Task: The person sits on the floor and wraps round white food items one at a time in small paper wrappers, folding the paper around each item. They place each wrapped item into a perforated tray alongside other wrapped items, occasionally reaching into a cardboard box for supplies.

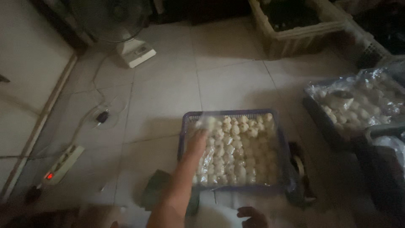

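A purple plastic basket point(185, 135) sits on the tiled floor, filled with several small pale round pieces point(236, 147) under a clear plastic sheet point(261, 156). My left hand point(196, 142) reaches forward and rests on the left part of the sheet, near the basket's left wall, blurred by motion. My right hand point(252, 216) shows only its fingers at the bottom edge, curled, below the basket's near wall. Whether it holds anything is not visible.
A dark tray point(320, 122) of similar pale pieces under clear wrap stands at the right. A roll of tape point(298, 165) lies beside the basket. A standing fan's base point(136, 52), a power strip point(63, 162) and a cable are at left. Woven crates point(295, 40) stand behind.
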### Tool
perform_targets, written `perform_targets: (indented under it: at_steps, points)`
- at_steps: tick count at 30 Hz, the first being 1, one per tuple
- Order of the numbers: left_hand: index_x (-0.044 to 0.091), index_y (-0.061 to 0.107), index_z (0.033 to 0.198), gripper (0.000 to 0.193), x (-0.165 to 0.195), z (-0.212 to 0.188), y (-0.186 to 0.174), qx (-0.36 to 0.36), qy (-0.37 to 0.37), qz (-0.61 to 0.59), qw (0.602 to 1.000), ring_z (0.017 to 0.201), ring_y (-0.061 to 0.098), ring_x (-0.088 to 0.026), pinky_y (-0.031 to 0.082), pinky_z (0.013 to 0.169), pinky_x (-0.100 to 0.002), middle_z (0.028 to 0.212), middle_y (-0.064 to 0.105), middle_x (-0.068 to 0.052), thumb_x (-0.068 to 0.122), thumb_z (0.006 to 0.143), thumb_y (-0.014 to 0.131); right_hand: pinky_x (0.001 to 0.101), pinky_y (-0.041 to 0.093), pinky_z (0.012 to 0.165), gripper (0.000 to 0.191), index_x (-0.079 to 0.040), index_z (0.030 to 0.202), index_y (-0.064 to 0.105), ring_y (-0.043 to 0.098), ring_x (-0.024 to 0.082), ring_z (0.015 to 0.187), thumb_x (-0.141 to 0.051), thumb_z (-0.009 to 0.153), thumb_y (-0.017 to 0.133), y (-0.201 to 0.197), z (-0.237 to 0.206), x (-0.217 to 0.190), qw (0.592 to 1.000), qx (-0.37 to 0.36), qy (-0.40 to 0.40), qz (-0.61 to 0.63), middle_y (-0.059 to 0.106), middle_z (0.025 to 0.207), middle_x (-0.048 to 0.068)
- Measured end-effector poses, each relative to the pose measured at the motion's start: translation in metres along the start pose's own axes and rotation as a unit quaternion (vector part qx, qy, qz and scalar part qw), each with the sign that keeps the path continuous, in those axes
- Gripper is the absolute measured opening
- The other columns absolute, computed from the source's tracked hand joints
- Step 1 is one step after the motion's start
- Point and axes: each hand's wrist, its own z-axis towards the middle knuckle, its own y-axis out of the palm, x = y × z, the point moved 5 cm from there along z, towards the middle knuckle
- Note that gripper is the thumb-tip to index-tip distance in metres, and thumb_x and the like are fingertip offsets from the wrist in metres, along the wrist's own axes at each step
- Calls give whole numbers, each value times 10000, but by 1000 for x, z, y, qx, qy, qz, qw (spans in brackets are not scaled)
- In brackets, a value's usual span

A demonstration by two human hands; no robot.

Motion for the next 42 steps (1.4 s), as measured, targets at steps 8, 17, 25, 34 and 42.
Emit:
perform_targets:
  at_steps: [8, 17, 25, 34, 42]
  points:
    - [71, 741, 1027, 231, -4, 31, 2, -102, -96, 99, 985, 1033, 705, -377, 552, 906, -491, 1073, 738, -199, 244, 875, 729, 387, 604, 855, 595, -52, 1314, 652, 732, 219, 860, -447, 870, 677, 12, 6, 2, 994, -45, 71, 69, 724, 1208, 123]
    - [36, 736, 1095, 319, 9, -15, -15, -214, -131, -63, 966, 975, 726, -322, 586, 834, -454, 1065, 737, -196, 227, 844, 783, 358, 635, 808, 495, -74, 1237, 715, 768, 214, 844, -351, 827, 692, 9, -32, 8, 987, 150, 50, -29, 747, 1161, 101]
    - [41, 729, 1074, 288, 67, -179, -21, -97, -291, -705, 640, 909, 723, -184, 610, 784, -343, 1018, 760, -77, 143, 817, 810, 333, 606, 794, 387, -120, 1223, 729, 754, 216, 960, -107, 841, 789, 42, -87, -78, 864, 360, -210, -281, 743, 1143, 99]
    - [43, 647, 938, 230, 123, -310, -62, -62, -243, -797, 549, 991, 639, -213, 482, 941, -415, 994, 694, -80, 218, 891, 789, 326, 602, 800, 487, -38, 1302, 672, 697, 174, 937, -84, 827, 773, 132, -145, -124, 925, 306, -206, -92, 697, 1194, 98]
    - [43, 577, 1292, 463, 167, -342, -142, -93, -165, -812, 551, 1068, 647, -190, 479, 956, -358, 1175, 703, -100, 311, 927, 672, 346, 560, 880, 445, 19, 1266, 683, 693, 213, 1040, -62, 830, 712, 155, -192, -140, 911, 243, -305, -136, 669, 1252, 126]
